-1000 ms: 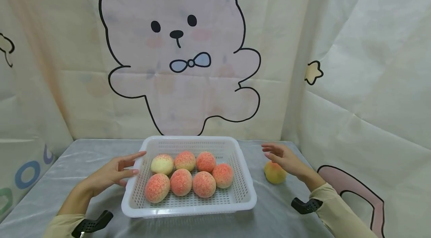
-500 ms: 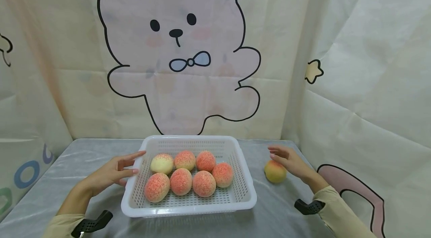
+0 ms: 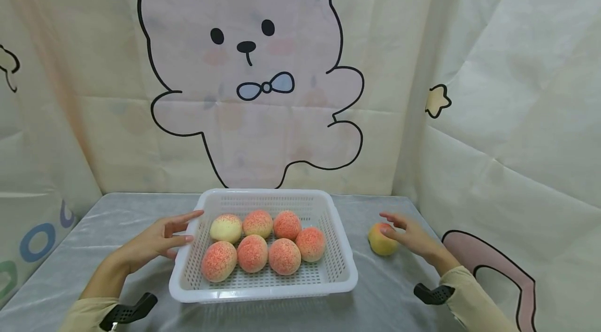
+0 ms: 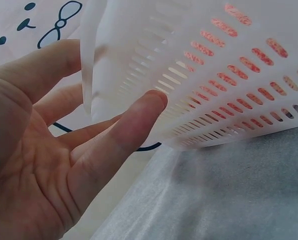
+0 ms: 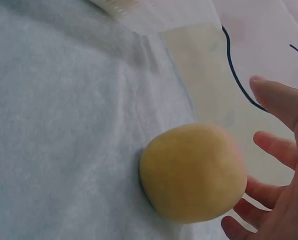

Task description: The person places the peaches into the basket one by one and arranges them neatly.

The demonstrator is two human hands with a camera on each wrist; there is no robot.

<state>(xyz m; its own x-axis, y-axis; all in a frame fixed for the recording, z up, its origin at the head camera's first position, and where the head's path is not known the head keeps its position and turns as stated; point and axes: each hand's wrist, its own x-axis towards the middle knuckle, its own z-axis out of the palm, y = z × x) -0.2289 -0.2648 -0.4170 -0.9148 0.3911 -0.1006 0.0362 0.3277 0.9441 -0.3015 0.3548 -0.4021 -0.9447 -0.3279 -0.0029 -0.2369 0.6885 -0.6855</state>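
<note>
A white slotted plastic basket [image 3: 263, 294] holds several round, pink-and-yellow peaches [image 3: 284, 257]. My left hand [image 3: 150, 240] grips its left rim; in the left wrist view, digits pass behind the rim and one fingertip [image 4: 158, 99] lies along the slotted outer wall [image 4: 209, 75]. Right of the basket, one more peach [image 3: 381, 242] rests on the cloth. My right hand [image 3: 415, 237] is spread at its right side. In the right wrist view its loosely bent fingers [image 5: 276, 150] reach around the yellow peach [image 5: 191, 172]; whether they touch it I cannot tell.
Grey cloth [image 3: 371, 295] covers the table. A hanging backdrop with a cartoon bear [image 3: 255, 113] stands behind it, and printed sheets [image 3: 512, 165] close off both sides.
My right hand has moved right and lower, from above the lone peach to its right side. The left hand, the basket and the peaches have stayed in place.
</note>
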